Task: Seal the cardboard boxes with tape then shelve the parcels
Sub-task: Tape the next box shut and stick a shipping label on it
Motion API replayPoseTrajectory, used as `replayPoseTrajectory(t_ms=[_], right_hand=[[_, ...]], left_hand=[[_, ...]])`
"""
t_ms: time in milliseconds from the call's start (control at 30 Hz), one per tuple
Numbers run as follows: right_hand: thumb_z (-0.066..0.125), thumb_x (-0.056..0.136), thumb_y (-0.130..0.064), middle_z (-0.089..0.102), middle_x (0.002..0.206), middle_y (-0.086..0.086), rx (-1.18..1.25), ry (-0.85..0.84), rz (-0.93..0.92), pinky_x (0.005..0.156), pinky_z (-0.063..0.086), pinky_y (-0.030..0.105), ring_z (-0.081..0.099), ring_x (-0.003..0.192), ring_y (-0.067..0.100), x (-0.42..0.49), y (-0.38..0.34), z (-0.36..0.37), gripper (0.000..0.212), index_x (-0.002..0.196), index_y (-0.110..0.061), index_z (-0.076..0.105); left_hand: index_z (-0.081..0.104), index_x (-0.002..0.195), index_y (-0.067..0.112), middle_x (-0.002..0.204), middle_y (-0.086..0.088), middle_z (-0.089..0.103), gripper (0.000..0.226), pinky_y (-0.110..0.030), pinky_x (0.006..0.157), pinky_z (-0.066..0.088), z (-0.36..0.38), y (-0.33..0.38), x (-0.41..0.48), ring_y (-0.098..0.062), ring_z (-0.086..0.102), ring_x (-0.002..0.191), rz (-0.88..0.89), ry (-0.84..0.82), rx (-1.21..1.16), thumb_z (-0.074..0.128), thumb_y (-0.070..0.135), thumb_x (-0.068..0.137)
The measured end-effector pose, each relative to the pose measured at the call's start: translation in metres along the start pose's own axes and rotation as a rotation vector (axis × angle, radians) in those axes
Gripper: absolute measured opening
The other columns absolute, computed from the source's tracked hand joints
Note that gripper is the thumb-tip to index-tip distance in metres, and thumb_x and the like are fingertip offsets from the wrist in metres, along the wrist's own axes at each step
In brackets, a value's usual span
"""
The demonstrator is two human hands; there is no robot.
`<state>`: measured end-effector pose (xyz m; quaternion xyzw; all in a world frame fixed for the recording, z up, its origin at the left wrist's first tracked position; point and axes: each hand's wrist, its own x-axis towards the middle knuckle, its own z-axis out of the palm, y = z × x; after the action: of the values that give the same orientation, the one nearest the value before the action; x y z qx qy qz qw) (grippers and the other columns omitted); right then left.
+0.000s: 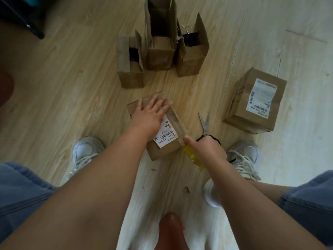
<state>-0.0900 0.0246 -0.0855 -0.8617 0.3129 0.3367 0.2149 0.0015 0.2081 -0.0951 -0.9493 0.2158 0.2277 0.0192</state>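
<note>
A small cardboard box (173,123) with a white barcode label lies on the wooden floor between my feet. My left hand (149,114) presses flat on its far end, fingers straight. My right hand (205,147) grips black-handled scissors (204,123), blades pointing away, and its thumb touches the box's near right corner. A yellowish tape roll (195,158) shows just under that hand against the box edge. A strip of clear tape runs along the box top.
Three open cardboard boxes (160,51) stand upright in a row farther ahead, flaps up. A closed labelled box (255,101) lies at the right. My grey shoes (84,152) flank the work spot. A dark object (27,17) sits at the top left.
</note>
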Motion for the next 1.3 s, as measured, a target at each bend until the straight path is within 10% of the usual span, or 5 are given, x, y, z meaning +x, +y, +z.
replayPoseTrajectory(t_ms=[167, 433, 667, 1033, 1300], right_hand=[[0.051, 0.086, -0.076, 0.057, 0.065, -0.001, -0.105, 0.051, -0.076, 0.051, 0.034, 0.027, 0.056, 0.058, 0.018, 0.01, -0.011, -0.02, 0.063, 0.07, -0.015, 0.055], [0.064, 0.087, -0.064, 0.053, 0.066, 0.002, -0.193, -0.033, -0.27, 0.053, 0.036, 0.028, 0.051, 0.061, 0.018, 0.032, -0.028, -0.05, 0.054, 0.073, -0.012, 0.057], [0.067, 0.087, -0.06, 0.045, 0.062, 0.001, -0.122, -0.051, -0.305, 0.052, 0.031, 0.03, 0.043, 0.055, 0.016, 0.037, -0.023, -0.046, 0.052, 0.069, -0.013, 0.051], [0.066, 0.088, -0.059, 0.038, 0.059, -0.001, -0.106, -0.017, -0.3, 0.051, 0.024, 0.029, 0.037, 0.053, 0.016, 0.039, -0.02, -0.042, 0.057, 0.062, -0.016, 0.039], [0.066, 0.087, -0.061, 0.041, 0.06, 0.0, -0.091, -0.029, -0.3, 0.051, 0.027, 0.029, 0.039, 0.053, 0.016, 0.038, -0.02, -0.042, 0.056, 0.064, -0.016, 0.042]], left_hand=[[-0.016, 0.155, 0.029, 0.164, 0.002, -0.018, 0.057, -0.05, 0.122, 0.002, 0.015, 0.008, -0.015, -0.021, -0.017, 0.151, -0.169, 0.08, -0.028, 0.013, 0.034, 0.106], [0.057, 0.135, 0.028, 0.138, 0.0, 0.05, 0.037, -0.038, 0.107, 0.024, -0.003, -0.009, -0.025, -0.022, 0.04, 0.129, -0.244, 0.296, -0.14, 0.044, 0.037, 0.101], [0.056, 0.137, 0.031, 0.148, 0.003, 0.045, 0.039, -0.043, 0.118, 0.02, 0.007, -0.033, -0.004, -0.019, 0.023, 0.143, -0.115, 0.085, -0.557, 0.054, 0.036, 0.099], [0.047, 0.14, 0.034, 0.146, 0.003, 0.04, 0.04, -0.045, 0.11, 0.025, 0.021, -0.023, -0.008, -0.019, 0.021, 0.142, -0.116, 0.111, -0.223, 0.036, 0.044, 0.103], [0.067, 0.122, 0.017, 0.125, -0.005, 0.063, 0.035, -0.045, 0.107, 0.034, -0.001, -0.006, -0.008, -0.028, 0.053, 0.122, -0.025, 0.448, -0.29, 0.068, 0.011, 0.088]])
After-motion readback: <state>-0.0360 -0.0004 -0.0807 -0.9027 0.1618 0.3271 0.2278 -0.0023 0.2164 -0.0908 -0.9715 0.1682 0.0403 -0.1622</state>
